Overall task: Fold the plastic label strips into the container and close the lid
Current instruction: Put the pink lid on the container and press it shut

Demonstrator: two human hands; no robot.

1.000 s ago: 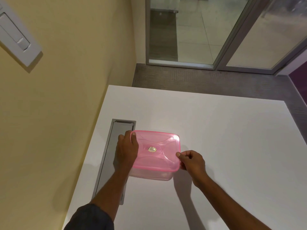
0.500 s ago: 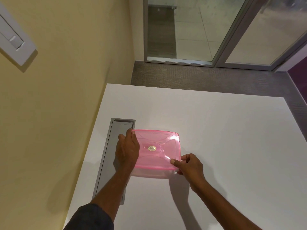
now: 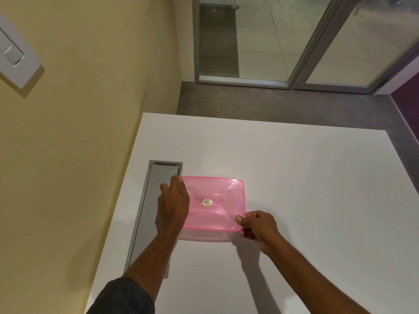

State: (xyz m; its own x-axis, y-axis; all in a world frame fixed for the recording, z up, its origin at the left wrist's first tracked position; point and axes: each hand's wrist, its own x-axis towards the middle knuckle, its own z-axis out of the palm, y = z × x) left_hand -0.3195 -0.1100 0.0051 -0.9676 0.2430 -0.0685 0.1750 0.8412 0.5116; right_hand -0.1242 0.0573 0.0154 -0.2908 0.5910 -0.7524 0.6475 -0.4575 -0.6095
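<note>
Container and pink lid sit together on the white table, and I take the container as my landmark for everything else. Nearest me, my right hand is at the container's near right corner, thumb on top of the lid's rim and fingers curled under the edge, pinching that corner. My left hand lies flat along the container's left side, fingers together and stretched toward the far left corner, pressing on the lid's edge. I judge the task to be close to its end: the lid already covers the container, and what seems left is seating the rim all the way round, the near right corner included, though I cannot tell whether any corner has clicked home. The clear walls below the lid show nothing I can make out, so I cannot say whether label strips are folded inside; none lie on the table around the container. Just left of the container, partly under my left hand, a grey cable hatch is set flush in the tabletop. Beyond the container the tabletop runs bare to its far edge, then grey carpet and a glass door. By count: one container, one lid with one small round sticker at its middle, two hands, one hatch, no strips in sight.
</note>
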